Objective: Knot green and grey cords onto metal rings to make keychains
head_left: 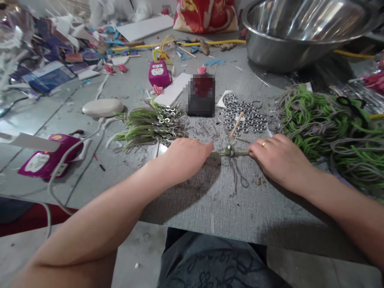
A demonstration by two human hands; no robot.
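Note:
My left hand (189,158) and my right hand (279,162) each pinch one end of a green cord, stretched taut sideways just above the table. Midway between them sits a small knot (229,151) of green and grey cord with a shiny metal piece in it. Loose grey cord ends (235,176), one with a loop, hang from the knot toward me. Behind it a wooden stick (237,125) leans by a pile of metal rings (246,116). Left of my left hand lie green and grey cord tassels (141,124) with metal chains.
A heap of green and grey cords (315,120) lies right. A steel bowl (285,52) stands at the back right. Purple power sockets (159,74), a white oval device (103,108), a partly blurred black object (201,102) and scraps (60,60) also lie on the table (192,204).

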